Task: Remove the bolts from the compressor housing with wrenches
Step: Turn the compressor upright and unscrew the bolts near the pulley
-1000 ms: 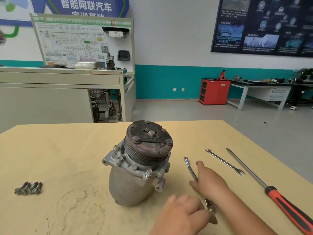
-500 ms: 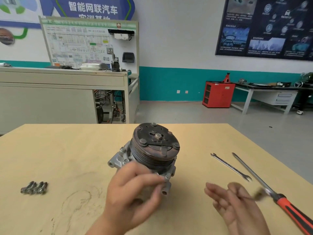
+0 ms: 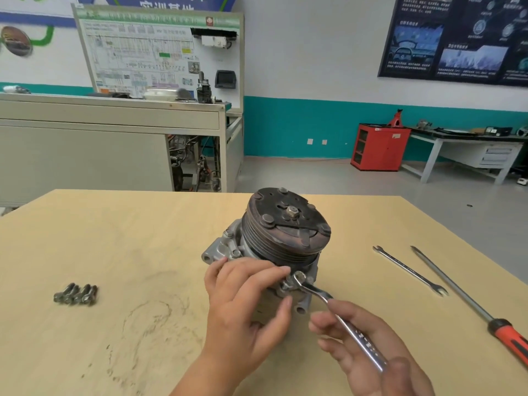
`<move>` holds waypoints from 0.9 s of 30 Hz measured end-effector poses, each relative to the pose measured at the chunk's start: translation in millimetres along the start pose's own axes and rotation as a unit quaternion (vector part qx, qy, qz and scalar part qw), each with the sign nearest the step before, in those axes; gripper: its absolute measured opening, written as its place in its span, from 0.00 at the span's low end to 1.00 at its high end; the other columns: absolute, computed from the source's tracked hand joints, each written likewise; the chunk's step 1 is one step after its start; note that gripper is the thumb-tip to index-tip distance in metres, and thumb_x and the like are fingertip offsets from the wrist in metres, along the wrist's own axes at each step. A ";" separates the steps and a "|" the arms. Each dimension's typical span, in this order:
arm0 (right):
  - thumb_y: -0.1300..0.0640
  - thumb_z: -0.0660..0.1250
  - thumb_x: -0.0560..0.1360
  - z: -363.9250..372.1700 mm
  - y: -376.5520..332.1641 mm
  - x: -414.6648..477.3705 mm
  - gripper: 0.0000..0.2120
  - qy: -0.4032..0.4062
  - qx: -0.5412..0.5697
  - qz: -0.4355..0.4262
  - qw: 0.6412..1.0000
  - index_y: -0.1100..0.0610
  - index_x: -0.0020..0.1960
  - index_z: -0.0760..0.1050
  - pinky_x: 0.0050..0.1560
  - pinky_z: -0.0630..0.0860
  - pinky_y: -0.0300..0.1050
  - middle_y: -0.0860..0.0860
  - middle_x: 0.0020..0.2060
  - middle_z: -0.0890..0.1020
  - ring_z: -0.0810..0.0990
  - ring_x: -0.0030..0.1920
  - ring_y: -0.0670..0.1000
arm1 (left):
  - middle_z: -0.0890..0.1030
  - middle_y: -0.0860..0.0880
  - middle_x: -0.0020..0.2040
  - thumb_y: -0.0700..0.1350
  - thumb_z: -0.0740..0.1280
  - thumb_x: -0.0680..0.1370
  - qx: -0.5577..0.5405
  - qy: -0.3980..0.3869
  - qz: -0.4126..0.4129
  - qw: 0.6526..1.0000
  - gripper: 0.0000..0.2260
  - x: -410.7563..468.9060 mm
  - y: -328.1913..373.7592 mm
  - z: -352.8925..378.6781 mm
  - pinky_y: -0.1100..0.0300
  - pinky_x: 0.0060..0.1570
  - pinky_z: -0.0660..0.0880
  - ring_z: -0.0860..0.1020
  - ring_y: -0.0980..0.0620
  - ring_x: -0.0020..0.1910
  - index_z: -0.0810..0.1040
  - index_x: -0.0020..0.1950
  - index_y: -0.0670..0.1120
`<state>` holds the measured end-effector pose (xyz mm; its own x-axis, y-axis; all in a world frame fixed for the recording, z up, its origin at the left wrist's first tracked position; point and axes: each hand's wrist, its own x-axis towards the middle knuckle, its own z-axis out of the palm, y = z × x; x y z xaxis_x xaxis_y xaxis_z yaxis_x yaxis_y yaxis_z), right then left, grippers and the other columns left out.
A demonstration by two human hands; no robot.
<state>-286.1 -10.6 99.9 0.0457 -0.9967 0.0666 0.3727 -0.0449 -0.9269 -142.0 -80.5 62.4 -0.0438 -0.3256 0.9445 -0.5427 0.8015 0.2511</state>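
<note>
The compressor (image 3: 283, 241) stands upright on the wooden table (image 3: 128, 241), its rusty pulley facing up and toward me. My left hand (image 3: 245, 304) grips the housing's near side, with the fingertips by a flange bolt. My right hand (image 3: 368, 350) holds a ring wrench (image 3: 337, 312) by the shaft. The wrench's ring end sits on a bolt (image 3: 295, 281) at the housing's front flange. Several removed bolts (image 3: 75, 294) lie together at the left of the table.
A thin open-end wrench (image 3: 408, 270) and a long screwdriver (image 3: 468, 304) with a red handle lie on the table to the right. Beyond the table stand a grey training bench, a red cabinet (image 3: 380, 147) and a white workbench.
My right hand picked the wrench up off the table and set its ring on a flange bolt. My left hand moved onto the housing and now grips it.
</note>
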 end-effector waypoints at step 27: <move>0.45 0.79 0.59 -53.2 -9.0 51.6 0.17 -0.076 0.263 -0.075 0.959 0.56 0.36 0.80 0.28 0.74 0.39 0.52 0.23 0.74 0.73 0.23 0.47 | 0.72 0.56 0.52 0.47 0.67 0.69 -0.020 0.020 -0.049 0.998 0.17 -4.6 4.4 9.5 0.35 0.53 0.67 0.69 0.65 0.58 0.69 0.56 0.55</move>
<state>-336.4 -65.2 92.0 0.0749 -0.9588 0.2741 0.7992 -0.1066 -0.5915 -152.2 -80.2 57.1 0.0413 -0.3839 0.9225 -0.5094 0.7862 0.3500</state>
